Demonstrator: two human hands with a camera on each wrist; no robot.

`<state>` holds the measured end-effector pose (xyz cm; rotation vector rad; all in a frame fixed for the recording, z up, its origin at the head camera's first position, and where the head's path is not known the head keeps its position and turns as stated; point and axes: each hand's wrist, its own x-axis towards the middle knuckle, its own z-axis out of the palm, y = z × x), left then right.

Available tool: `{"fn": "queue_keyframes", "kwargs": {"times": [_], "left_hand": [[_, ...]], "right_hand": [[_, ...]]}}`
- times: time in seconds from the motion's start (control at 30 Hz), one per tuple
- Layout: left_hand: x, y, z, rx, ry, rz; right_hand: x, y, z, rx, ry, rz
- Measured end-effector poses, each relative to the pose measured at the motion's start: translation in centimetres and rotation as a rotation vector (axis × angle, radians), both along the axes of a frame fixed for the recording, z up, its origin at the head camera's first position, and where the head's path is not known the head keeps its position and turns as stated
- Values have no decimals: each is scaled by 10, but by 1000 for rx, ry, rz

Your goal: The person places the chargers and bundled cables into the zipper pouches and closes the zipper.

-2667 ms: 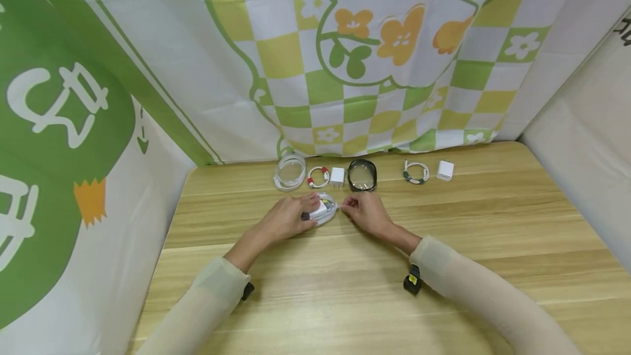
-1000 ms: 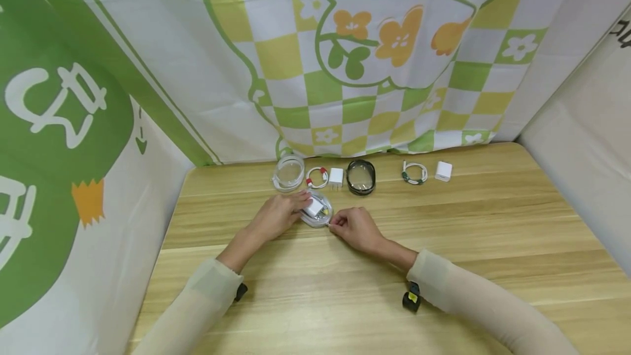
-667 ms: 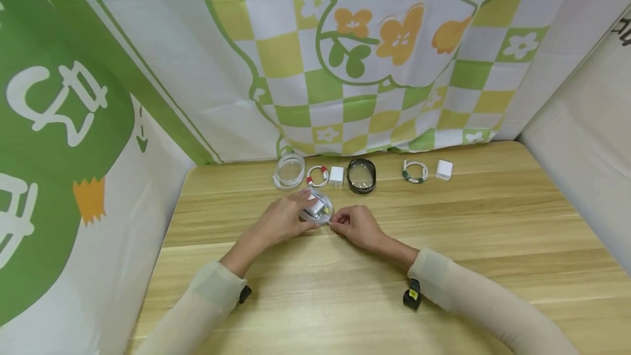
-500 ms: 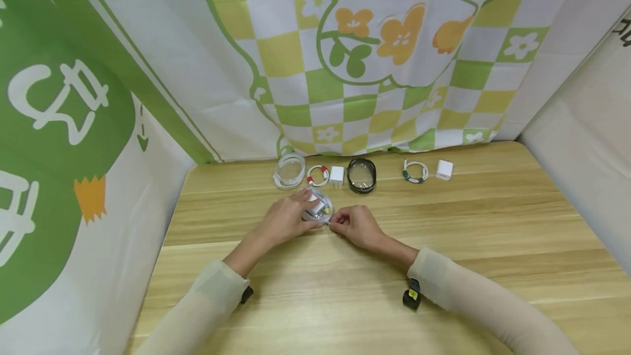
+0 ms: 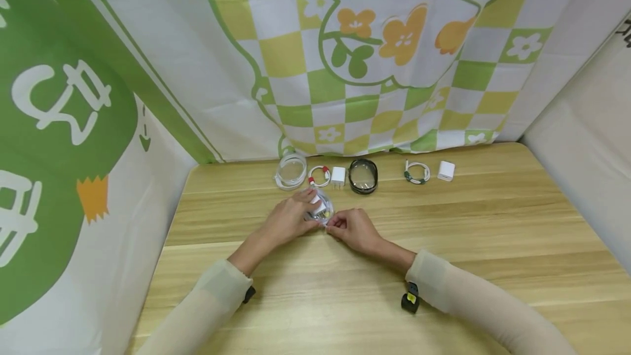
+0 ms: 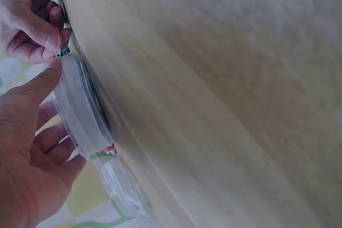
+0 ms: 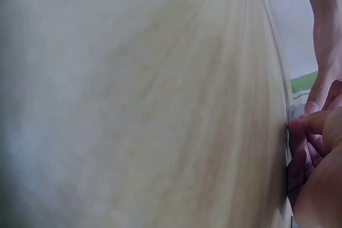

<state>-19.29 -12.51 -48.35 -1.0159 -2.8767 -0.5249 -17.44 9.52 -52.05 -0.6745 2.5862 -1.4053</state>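
A clear round zip pouch (image 5: 330, 205) stays on the wooden table, with a white charger plug (image 5: 321, 209) and a bit of yellow visible inside. My left hand (image 5: 286, 219) grips it from the left, fingers over its top and far side, thumb at the near edge. In the left wrist view the pouch (image 6: 80, 102) shows its pale side wall, held between thumb and fingers. At its near right edge my right hand (image 5: 359, 231) pinches a small tab, apparently the zipper pull, between thumb and forefinger. Curled fingers (image 7: 302, 158) in the right wrist view mostly hide the pouch.
Along the back lie another clear round pouch (image 5: 291, 171), a white cable with red ties (image 5: 325, 169), a white charger (image 5: 338, 175) and a black-rimmed clear pouch (image 5: 363, 190). Farther right are a cable with green ties (image 5: 417, 181) and another charger (image 5: 446, 171). A patterned curtain (image 5: 325, 92) hangs behind.
My right hand has moved left and nearer, from the pouch's right side round to its near right edge. The pouch has turned slightly. My left hand has shifted its grip on it.
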Motion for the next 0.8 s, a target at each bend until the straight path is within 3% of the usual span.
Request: {"fn": "queue_keyframes", "kwargs": {"times": [0.27,0.5,0.8], "left_hand": [[-4,-2,2,18,-22,-68],[-5,-5,0,32,-22,-88],[-7,-5,-1,54,4,-112]], "right_hand": [[-3,3,1,-28,13,6],[-4,10,0,-24,42,3],[-12,20,3,75,120,-44]]}}
